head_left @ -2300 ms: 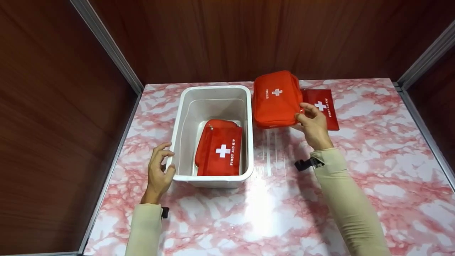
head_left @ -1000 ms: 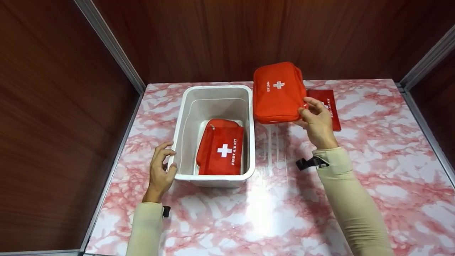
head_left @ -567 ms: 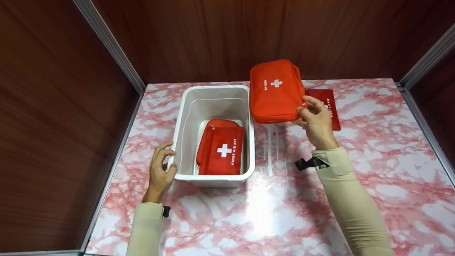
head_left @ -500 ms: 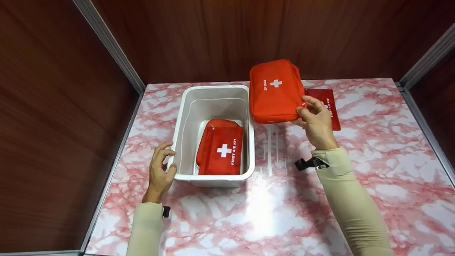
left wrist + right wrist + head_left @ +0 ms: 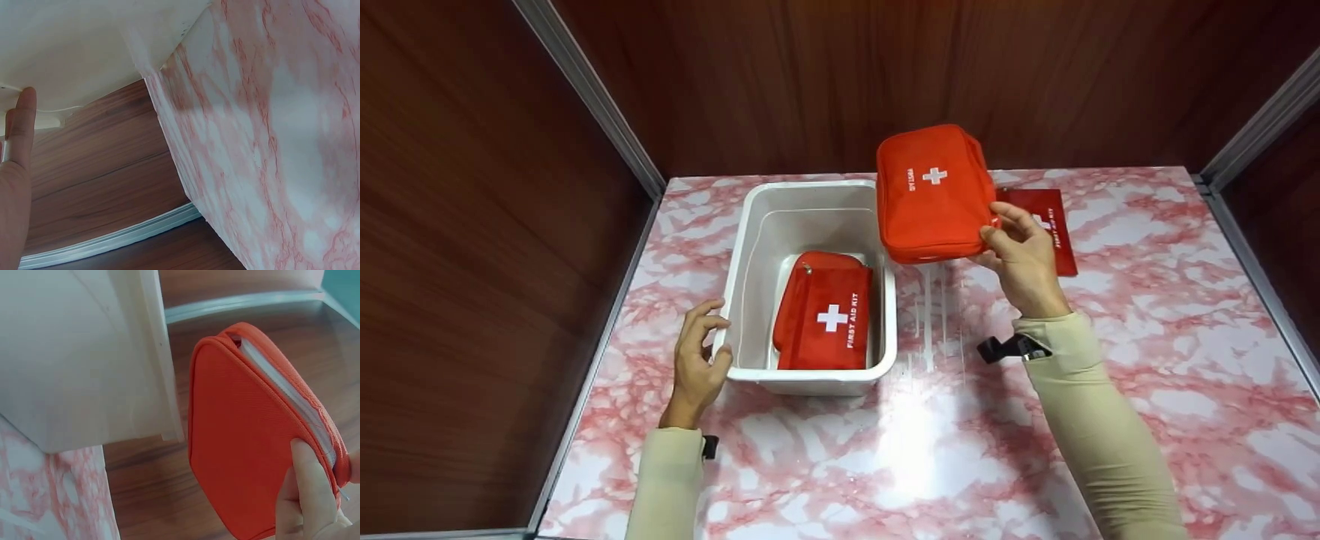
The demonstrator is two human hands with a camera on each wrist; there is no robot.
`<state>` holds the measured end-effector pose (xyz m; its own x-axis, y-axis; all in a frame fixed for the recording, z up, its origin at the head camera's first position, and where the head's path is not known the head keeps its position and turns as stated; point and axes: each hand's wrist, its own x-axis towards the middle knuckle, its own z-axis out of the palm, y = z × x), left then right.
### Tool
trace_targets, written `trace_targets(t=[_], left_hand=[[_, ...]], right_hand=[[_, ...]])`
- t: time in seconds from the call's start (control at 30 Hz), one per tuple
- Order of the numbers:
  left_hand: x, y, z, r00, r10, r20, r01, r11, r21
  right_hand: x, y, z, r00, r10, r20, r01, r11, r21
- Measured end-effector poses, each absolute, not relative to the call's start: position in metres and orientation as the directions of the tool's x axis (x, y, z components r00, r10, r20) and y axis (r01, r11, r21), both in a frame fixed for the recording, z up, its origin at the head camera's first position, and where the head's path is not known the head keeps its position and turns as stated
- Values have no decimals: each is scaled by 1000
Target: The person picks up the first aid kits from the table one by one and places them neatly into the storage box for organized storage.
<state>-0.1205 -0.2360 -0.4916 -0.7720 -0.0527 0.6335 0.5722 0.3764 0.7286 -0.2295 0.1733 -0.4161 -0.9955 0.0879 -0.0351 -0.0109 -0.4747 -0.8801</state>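
Note:
In the head view, a red first aid bag [image 5: 934,195] with a white cross hangs above the table, just over the right rim of a white plastic bin [image 5: 811,375]. My right hand [image 5: 1024,259] pinches it by its right edge; the right wrist view shows fingers [image 5: 309,478] on its side near the zipper. My left hand [image 5: 699,364] holds the bin's left rim near the front corner, and one of its fingers [image 5: 22,118] lies against the outer wall in the left wrist view. Inside the bin, a flat red first aid pouch [image 5: 832,319] lies over another red bag [image 5: 791,296].
A second flat red first aid pouch [image 5: 1057,232] lies on the table to the right, partly behind my right hand. The marbled pink and white table [image 5: 960,450] meets dark wood panels [image 5: 780,90] at the back and sides, with metal trim along the left.
My right hand has lifted the red first aid bag from beside the bin and shifted it slightly left, to over the right rim. My left hand stays on the bin.

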Motion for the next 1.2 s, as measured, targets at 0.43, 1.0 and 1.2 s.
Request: trace_targets(t=[0.43, 1.0, 1.2], left_hand=[[-113, -230, -476, -790, -54, 610, 555, 359, 751], [-114, -230, -476, -803, -57, 594, 535, 374, 758], [-114, -231, -477, -797, -53, 602, 542, 378, 751]], right_hand=[[-224, 162, -414, -999, 33, -22, 4, -469, -883], [-216, 141, -412, -1000, -25, -11, 22, -462, -887], [-212, 133, -411, -999, -39, -2, 20, -473, -881]])
